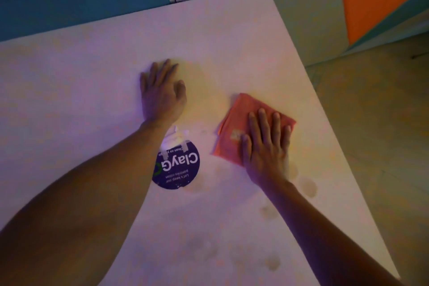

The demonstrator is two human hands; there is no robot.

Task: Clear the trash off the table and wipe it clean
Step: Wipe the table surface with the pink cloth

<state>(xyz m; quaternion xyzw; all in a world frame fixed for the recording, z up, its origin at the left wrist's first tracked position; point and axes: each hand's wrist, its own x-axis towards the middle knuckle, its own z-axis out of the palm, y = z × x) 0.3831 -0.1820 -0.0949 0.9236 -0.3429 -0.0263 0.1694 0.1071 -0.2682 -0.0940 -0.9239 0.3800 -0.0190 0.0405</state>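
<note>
On table, cloth under right hand

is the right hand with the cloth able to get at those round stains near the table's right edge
Probably yes. The right hand lies flat on the folded red cloth, and the round stains sit just beside its wrist on bare table, with nothing lying between; sliding the cloth back towards the person should cover them.

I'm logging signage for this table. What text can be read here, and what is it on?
"ClayG", large white letters, upside down on the round dark sticker; the rest is hidden by the left forearm.
"Let's keep our pantries clean", small print on the same sticker, blurred.
"Clean as you go", along its edge, partly hidden.
Cloth tag: too blurred to read.
</note>
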